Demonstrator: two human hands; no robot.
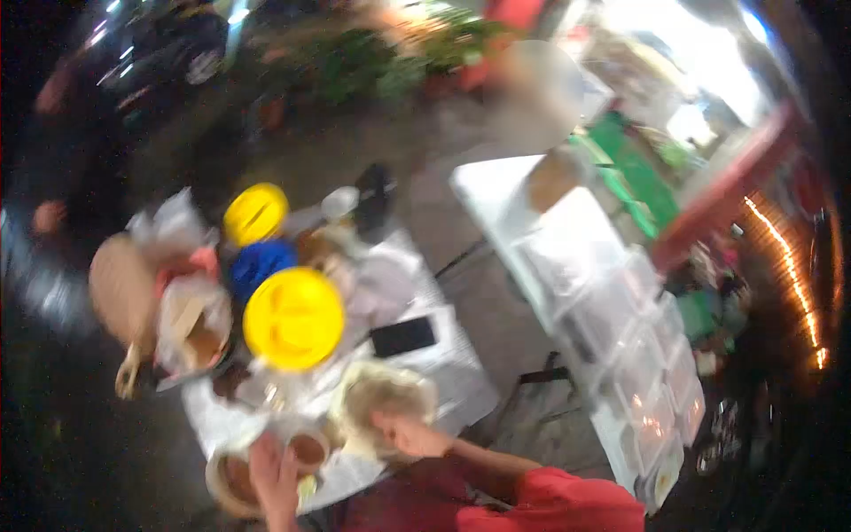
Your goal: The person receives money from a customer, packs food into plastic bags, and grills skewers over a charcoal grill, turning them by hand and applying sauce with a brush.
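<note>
My right hand (pixel 406 436) reaches into a pale, wide-rimmed container (pixel 425 390) with greyish-brown stuff inside. Its fingers look curled together in that stuff, and what they hold is hidden. Motion smears my left hand (pixel 270 470), which is over or between two round bowls. One is a larger bowl (pixel 215 483) with reddish-brown contents; the other, a smaller bowl (pixel 310 452), also holds something reddish-brown. I cannot tell whether the left fingers touch either one. Just behind the pale container lies a dark phone-like slab (pixel 404 336).
Yellow round lids or tubs (pixel 293 319) and a blue item (pixel 263 266) stand farther back on the white-covered table (pixel 461 381). Beside them sits a plastic-lined container (pixel 193 324). To the right, a white table (pixel 496 191) bears several clear plastic boxes (pixel 612 310). A blurred person stands behind it.
</note>
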